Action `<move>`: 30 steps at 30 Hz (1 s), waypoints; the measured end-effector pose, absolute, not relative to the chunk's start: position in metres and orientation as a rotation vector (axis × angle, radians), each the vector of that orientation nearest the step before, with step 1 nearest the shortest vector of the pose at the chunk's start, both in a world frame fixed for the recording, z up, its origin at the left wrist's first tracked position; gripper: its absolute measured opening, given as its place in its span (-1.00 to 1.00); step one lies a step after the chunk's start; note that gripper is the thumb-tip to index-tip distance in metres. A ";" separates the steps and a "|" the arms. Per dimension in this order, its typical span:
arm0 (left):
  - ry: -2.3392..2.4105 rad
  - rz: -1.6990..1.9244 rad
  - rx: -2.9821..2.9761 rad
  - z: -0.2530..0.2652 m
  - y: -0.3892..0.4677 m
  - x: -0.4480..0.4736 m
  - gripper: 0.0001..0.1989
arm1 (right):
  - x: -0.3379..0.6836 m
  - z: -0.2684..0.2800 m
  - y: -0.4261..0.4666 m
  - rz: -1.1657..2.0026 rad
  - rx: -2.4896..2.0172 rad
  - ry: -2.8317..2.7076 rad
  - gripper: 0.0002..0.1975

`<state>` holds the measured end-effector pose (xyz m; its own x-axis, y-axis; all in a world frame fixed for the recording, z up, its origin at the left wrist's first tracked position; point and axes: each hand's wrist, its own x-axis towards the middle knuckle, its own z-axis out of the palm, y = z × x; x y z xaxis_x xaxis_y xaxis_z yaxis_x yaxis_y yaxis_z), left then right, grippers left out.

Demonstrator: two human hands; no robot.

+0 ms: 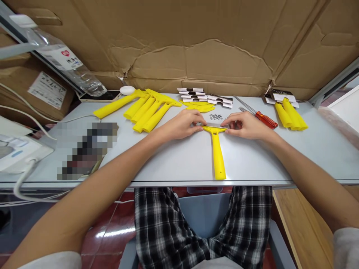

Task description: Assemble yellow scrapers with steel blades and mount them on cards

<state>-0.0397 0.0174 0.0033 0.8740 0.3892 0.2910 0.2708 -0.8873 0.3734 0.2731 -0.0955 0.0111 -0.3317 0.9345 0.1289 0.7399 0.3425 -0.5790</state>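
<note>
A yellow scraper handle lies on the table in front of me, its wide head pointing away. Along that head sits a thin metal scraper blade. My left hand pinches the blade's left end between thumb and fingers. At the other end, the fingers of my right hand close on the blade at the head's right corner. A small heap of screws lies just beyond the blade. Behind the screws are flat yellow pieces and stacked black-and-white cards.
Several yellow scraper handles are piled back left. A red-handled screwdriver lies right, with more yellow handles and cards beyond. A blurred-out object is at left. A plastic bottle leans by a cardboard wall.
</note>
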 end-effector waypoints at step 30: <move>0.479 0.562 2.733 0.002 0.012 -0.038 -0.78 | 0.274 0.006 -0.093 0.502 -1.435 -2.220 -0.61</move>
<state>-0.0381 0.0123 0.0016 0.8674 0.3791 0.3224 0.2579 -0.8965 0.3602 0.2744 -0.0926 0.0057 -0.3594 0.9174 0.1710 0.7545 0.3935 -0.5252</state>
